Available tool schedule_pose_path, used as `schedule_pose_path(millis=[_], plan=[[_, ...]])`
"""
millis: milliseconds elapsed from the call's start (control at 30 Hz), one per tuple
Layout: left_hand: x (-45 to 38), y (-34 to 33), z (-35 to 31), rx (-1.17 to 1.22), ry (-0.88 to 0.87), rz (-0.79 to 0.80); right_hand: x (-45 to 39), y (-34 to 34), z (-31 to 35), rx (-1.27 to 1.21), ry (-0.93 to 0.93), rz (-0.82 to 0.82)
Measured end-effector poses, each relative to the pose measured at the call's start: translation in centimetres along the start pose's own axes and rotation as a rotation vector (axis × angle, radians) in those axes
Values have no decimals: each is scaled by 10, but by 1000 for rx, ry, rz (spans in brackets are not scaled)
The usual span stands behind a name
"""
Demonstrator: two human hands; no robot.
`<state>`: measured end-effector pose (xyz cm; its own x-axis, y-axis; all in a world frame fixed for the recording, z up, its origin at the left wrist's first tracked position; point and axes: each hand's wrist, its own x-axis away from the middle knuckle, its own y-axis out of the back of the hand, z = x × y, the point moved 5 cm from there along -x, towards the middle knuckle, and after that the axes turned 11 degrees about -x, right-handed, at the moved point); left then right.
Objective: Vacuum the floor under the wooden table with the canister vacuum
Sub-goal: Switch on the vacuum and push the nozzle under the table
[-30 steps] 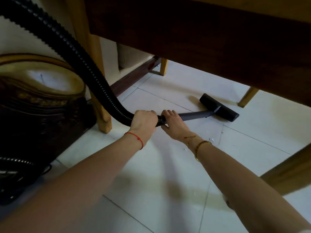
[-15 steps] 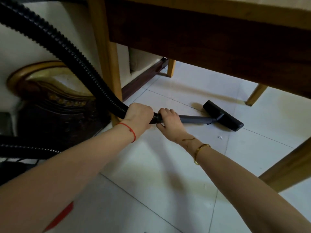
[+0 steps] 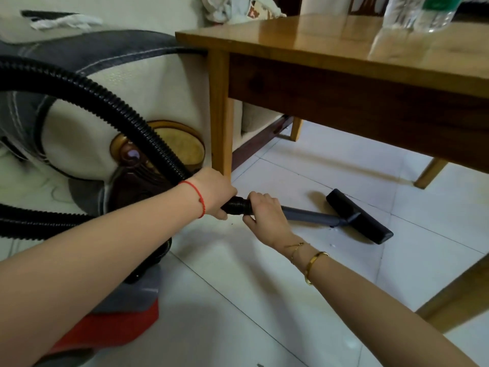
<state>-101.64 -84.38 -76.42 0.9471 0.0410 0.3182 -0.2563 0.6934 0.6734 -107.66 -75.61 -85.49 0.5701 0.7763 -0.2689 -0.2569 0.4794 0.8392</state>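
A person's left hand (image 3: 215, 197) clenches the ribbed black hose (image 3: 111, 102) where it meets the wand, while the right hand (image 3: 264, 213) wraps round the grey wand (image 3: 309, 215) just ahead of that joint. Both hands hold the tool low, in front of the near left leg of the wooden desk (image 3: 330, 41).

From the hands the wand slopes down and away to the black floor head (image 3: 360, 221), which lies flat on the pale tiled floor (image 3: 264, 274), under the front edge of the desk and inside its near legs. A few pale specks of debris (image 3: 332, 245) lie on the tiles just beside the floor head, on the side nearer the camera.

The hose arcs up and back from the left hand, to the left of the desk, toward the canister vacuum (image 3: 127, 321), whose red and grey body sits on the floor below the left forearm, well clear of the desk. A cream sofa (image 3: 158, 88) stands behind the hose, against the desk's left end, and a clear plastic bottle (image 3: 420, 11) stands on the desktop.

By the look of it, the job is under way but unfinished: the head works only the near strip beneath the desk, the specks beside it are not yet picked up, and the tiles toward the far legs still look to need a pass. Whether the deeper floor is already clean cannot be told from here.
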Motion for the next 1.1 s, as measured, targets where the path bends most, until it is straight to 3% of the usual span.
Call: schedule_pose_path(millis=[100,300,733,1100], plan=[[-4,6,-16,-42,30,-118,7,6,-16,1,-33,-34],[-40,25,-57,128,153,-242,26,23,-77,1,-91,-87],[-158,75,-143,399,182,-289,55,65,-221,106,-293,-1],[-175,79,-145,379,192,-291,50,67,-238,42,-301,-37]])
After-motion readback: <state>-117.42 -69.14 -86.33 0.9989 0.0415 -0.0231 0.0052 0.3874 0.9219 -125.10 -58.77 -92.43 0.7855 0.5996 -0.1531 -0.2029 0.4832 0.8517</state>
